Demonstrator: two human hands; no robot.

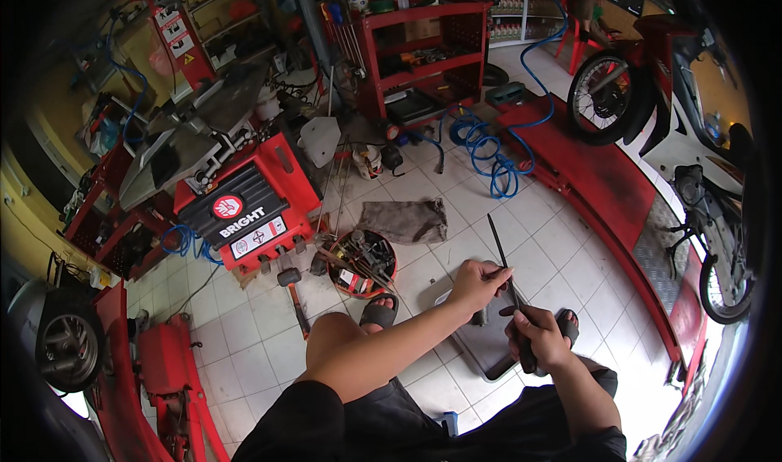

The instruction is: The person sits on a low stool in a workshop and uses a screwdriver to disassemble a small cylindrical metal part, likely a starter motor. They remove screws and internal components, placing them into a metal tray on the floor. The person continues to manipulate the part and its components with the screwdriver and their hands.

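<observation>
A long, thin dark rod (498,240) slants up and away from my hands, above a grey tray (495,376) on the floor. My left hand (475,288) is closed in a pinch around the rod partway along its length. Lower down and to the right, my right hand (539,336) wraps around its near part, where a thicker dark piece shows below the fingers. Whether that piece and the rod are one thing I cannot tell. A short greyish cylindrical part (481,317) lies in the tray beneath my left hand, partly hidden.
Left of the tray are a round container (389,260) full of tools and a mallet (292,292). A dirty rag (405,221) lies ahead. Beyond stand a red tyre machine (285,177), a red tool cart (423,46) and blue hose coils (493,156). A red lift (599,189) and motorcycle (680,128) occupy the right.
</observation>
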